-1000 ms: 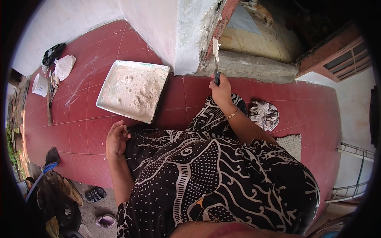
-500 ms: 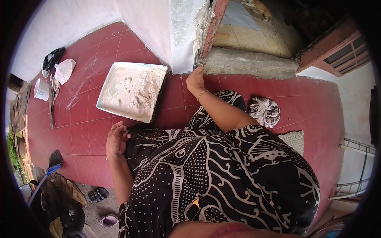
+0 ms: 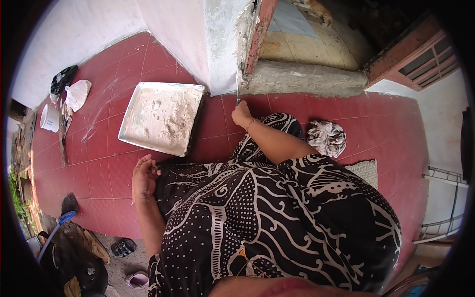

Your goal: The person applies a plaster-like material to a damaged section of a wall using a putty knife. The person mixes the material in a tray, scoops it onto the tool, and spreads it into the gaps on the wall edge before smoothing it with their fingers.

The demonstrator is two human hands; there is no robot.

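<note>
My right hand (image 3: 242,115) is closed around a slim tool, apparently a putty knife (image 3: 238,100), its thin blade seen edge-on. The blade points at the foot of the wall end (image 3: 243,49), where rough pale plaster runs beside a worn reddish door frame (image 3: 259,39). To the left, a shallow whitish tray (image 3: 129,134) lies on the floor, spread with lumpy cream putty (image 3: 163,116). My left hand (image 3: 144,179) rests by my lap, below the tray, fingers loosely bent and apart, with nothing visible in it.
A raised concrete threshold (image 3: 307,79) borders the doorway; a cat (image 3: 319,12) lies beyond it. On the red tiles (image 3: 109,173) are a crumpled cloth (image 3: 327,139), a white basket (image 3: 50,118) and plastic bags (image 3: 77,95). A broom (image 3: 68,205) and sandals (image 3: 123,246) are at lower left.
My right hand has come down from the wall end toward me, and the tool's thin blade now shows above it. My left hand stays by my lap. The view has shifted slightly.
</note>
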